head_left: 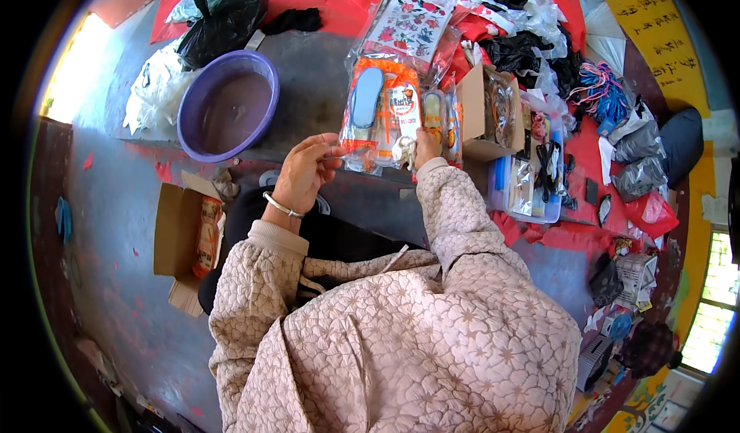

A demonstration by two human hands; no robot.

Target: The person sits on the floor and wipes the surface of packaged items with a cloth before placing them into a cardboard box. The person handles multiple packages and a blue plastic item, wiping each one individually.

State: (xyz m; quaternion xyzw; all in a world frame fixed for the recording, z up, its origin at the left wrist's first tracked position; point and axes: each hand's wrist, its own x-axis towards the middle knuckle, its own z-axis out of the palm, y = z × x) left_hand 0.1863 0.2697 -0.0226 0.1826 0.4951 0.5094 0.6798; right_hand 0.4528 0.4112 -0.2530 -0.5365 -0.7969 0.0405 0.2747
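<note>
An orange and clear plastic packet (pixel 383 136) with a light blue insole showing through it lies at the edge of the grey raised surface in front of me. My left hand (pixel 304 169), with a white bangle at its wrist, pinches the packet's lower left corner. At its lower right edge, my right hand (pixel 427 148) is closed on the packet; part of its fingers is hidden. A small bunch of white cord (pixel 404 152) hangs beside the right fingers. Under and right of the packet lies another clear packet (pixel 435 115) with a yellowish insole.
A purple basin (pixel 267 117) stands left, beside white plastic bags (pixel 154 94) and a black bag (pixel 223 28). Right are a cardboard box (pixel 472 117) of packets and a clear bin (pixel 501 194). An opened carton (pixel 171 232) holding an orange packet sits lower left.
</note>
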